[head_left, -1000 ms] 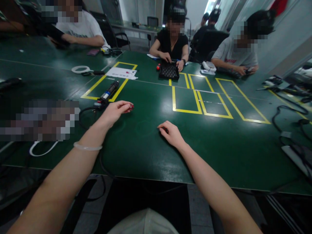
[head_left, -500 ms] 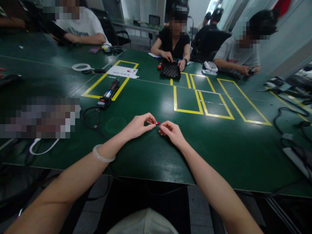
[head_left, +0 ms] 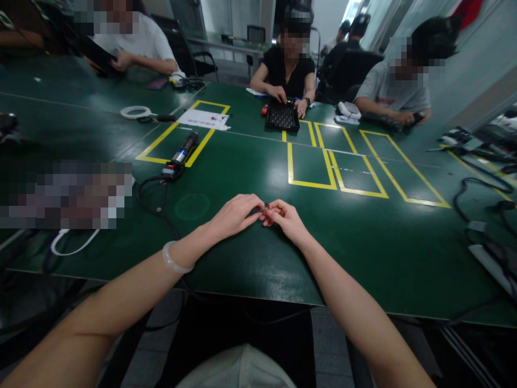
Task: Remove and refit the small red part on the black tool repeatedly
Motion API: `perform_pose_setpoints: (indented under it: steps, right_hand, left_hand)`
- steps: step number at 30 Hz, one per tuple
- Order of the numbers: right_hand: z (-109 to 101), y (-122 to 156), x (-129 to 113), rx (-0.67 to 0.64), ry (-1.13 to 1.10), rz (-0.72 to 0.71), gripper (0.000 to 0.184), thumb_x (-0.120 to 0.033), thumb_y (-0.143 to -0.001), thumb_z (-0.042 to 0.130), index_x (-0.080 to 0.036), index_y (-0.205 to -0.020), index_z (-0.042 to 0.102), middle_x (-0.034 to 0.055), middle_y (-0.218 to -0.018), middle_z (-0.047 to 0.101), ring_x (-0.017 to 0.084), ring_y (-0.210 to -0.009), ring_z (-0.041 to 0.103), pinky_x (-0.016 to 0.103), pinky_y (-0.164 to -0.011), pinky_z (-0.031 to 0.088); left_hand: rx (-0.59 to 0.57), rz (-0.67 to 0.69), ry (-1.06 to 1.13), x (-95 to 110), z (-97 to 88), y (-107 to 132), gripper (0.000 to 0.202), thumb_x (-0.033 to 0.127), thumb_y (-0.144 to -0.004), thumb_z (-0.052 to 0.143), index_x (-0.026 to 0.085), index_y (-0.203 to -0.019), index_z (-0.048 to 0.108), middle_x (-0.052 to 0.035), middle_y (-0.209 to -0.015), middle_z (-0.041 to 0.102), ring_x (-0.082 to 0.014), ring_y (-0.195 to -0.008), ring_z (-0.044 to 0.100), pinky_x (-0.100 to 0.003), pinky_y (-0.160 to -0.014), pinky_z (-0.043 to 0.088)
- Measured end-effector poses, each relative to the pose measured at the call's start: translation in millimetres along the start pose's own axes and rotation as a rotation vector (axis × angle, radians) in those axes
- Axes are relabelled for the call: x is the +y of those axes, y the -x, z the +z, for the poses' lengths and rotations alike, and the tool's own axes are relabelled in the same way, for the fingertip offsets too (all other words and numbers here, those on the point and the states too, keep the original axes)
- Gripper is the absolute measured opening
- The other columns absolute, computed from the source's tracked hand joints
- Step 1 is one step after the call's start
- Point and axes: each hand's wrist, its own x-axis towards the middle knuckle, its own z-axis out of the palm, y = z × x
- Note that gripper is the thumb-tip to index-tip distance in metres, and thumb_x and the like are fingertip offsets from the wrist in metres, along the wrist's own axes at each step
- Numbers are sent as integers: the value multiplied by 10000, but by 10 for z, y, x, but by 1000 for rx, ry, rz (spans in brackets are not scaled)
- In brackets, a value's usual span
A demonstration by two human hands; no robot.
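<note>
My left hand (head_left: 239, 213), with a pale bangle (head_left: 174, 257) on its wrist, reaches in over the green table with thumb and fingers pinched. Its fingertips meet those of my right hand (head_left: 285, 220), whose fingers are curled and pinched too. Between the two sets of fingertips is a small red-and-dark piece (head_left: 266, 207), mostly covered by the fingers and too small to name. Both hands are closed on it, just above the table surface.
A black cylindrical device (head_left: 184, 150) with a cable lies ahead to the left, near a paper sheet (head_left: 204, 119). Yellow tape outlines (head_left: 313, 184) mark the green table (head_left: 250, 269). Across it, a person works at a black tray (head_left: 283, 116). Cables (head_left: 460, 207) lie at the right.
My left hand has moved slightly right and toward me, bringing the small red piece to my right fingertips. The gap between the hands has closed. My right hand has hardly moved.
</note>
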Motion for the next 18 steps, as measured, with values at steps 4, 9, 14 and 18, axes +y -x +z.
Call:
perform_pose_setpoints:
  steps: [4, 9, 14, 18]
  right_hand:
    - [0, 5, -17, -22, 31, 10, 299, -460, -798, 701, -202, -810, 551, 1, -674, 717, 124, -560, 649, 244, -559, 501]
    - [-14, 2, -23, -55, 63, 13, 269, -443, -817, 672, -196, -804, 566, -11, -622, 683, 115, -532, 616, 232, -530, 473]
    - [-13, 4, 4, -17, 43, -12, 300, -444, -800, 712, -200, -929, 596, 2, -747, 687, 109, -603, 618, 234, -561, 473]
    - [0, 13, 20, 18, 25, -70, 367, -412, -732, 797, -211, -953, 584, -7, -821, 661, 107, -675, 623, 250, -639, 508]
  left_hand:
    - [-4, -37, 101, -9, 1, -3, 316, 280, -972, 547, 219, -1282, 531, -41, -1052, 687, -189, -986, 647, -338, -907, 465]
    - [-63, -38, 156, -19, -21, -9, 240, 334, -993, 512, 215, -1168, 625, -62, -1057, 670, -201, -1002, 638, -333, -885, 474]
    - [-17, -94, 220, -65, -27, -10, 215, 368, -970, 563, 194, -1073, 636, -47, -999, 666, -180, -924, 643, -307, -844, 483]
    - [10, -136, 281, -92, -32, -13, 231, 392, -951, 588, 185, -1039, 642, -46, -988, 676, -178, -910, 645, -303, -837, 491]
